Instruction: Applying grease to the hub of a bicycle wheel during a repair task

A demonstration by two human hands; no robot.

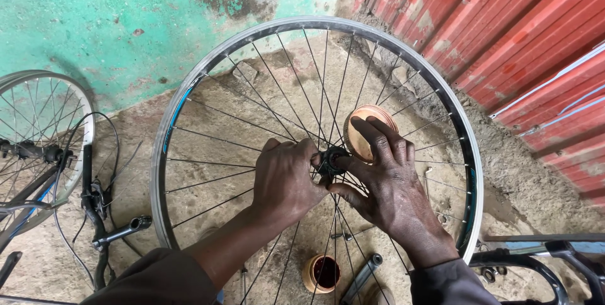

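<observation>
My left hand (287,179) is curled shut on the wheel hub (330,161) from nine o'clock; my right hand (386,182) pinches it from three o'clock, equally near. The hub sits centred in the spoked rim (165,135), axle pointing toward me. An orange tub (367,130) lies at one o'clock behind the spokes.

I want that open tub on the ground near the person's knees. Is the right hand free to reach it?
Probably not directly: the right hand is on the hub, and the spokes lie over the tub.
</observation>
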